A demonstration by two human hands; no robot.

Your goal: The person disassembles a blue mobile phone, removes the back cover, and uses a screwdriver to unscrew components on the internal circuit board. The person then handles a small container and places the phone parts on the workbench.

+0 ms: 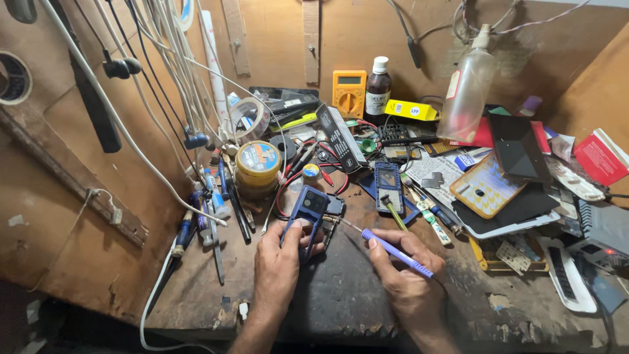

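Note:
My left hand (278, 262) grips a small blue phone body (308, 208) lying back-up on the worn wooden bench. My right hand (409, 278) holds a purple-handled screwdriver (396, 252). Its thin metal shaft reaches left and its tip touches the phone's right side. A second blue phone frame (388, 187), opened and without a screen, lies just behind the right hand, with a green-handled tool (394, 214) resting on it.
A yellow multimeter (349, 92), a brown bottle (377, 88) and a clear spray bottle (466, 88) stand at the back. A round tin (257, 165) and tape roll (249, 118) sit left. Cables hang at the upper left. Phone parts, a yellow calculator (486, 187) and covers crowd the right.

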